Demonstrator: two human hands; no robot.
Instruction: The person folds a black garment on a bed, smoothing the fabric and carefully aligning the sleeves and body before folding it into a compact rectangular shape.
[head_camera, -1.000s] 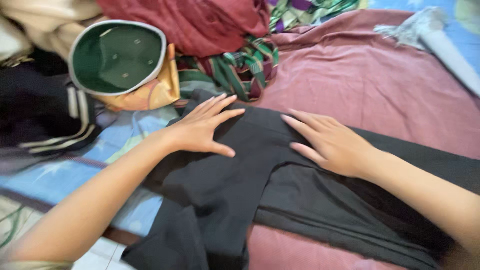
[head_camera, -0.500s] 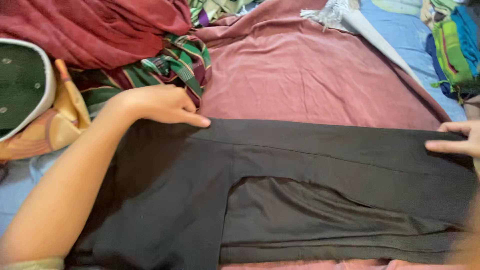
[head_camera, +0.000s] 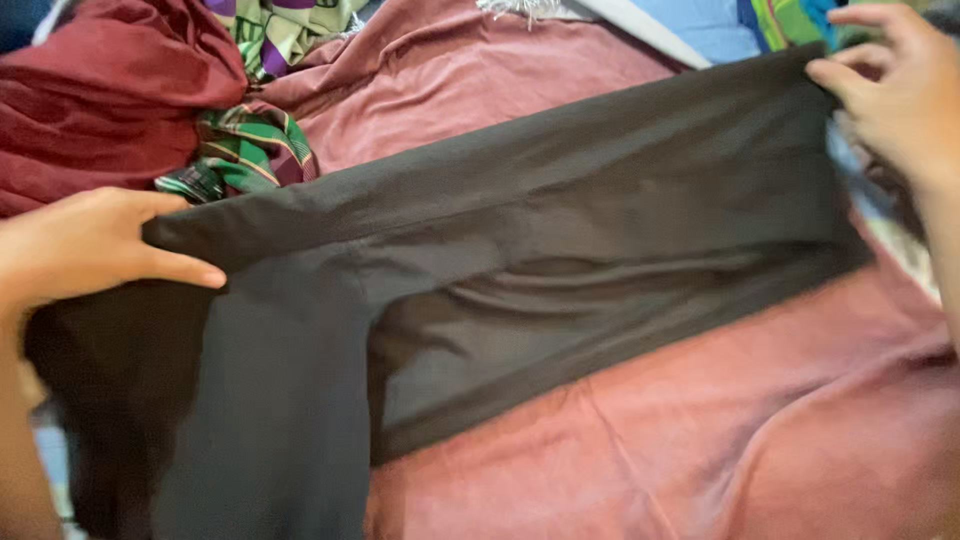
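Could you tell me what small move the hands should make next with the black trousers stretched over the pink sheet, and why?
Probably lower the right hand so the lifted end of the black fabric trousers rests flat on the dusty-pink bed sheet. The left hand pinches the other end, the cloth looks stretched between them, and soft creases remain near the middle.

Both hands spread wide apart — left (head_camera: 85, 240), right (head_camera: 895, 90) — fingers pinched.

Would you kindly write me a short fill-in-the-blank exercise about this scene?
1. The left hand grips the dark garment at its ____ end.
2. The garment lies on a ____ sheet.
3. The striped cloth is mostly ____ in colour.

Missing words: left; pink; green
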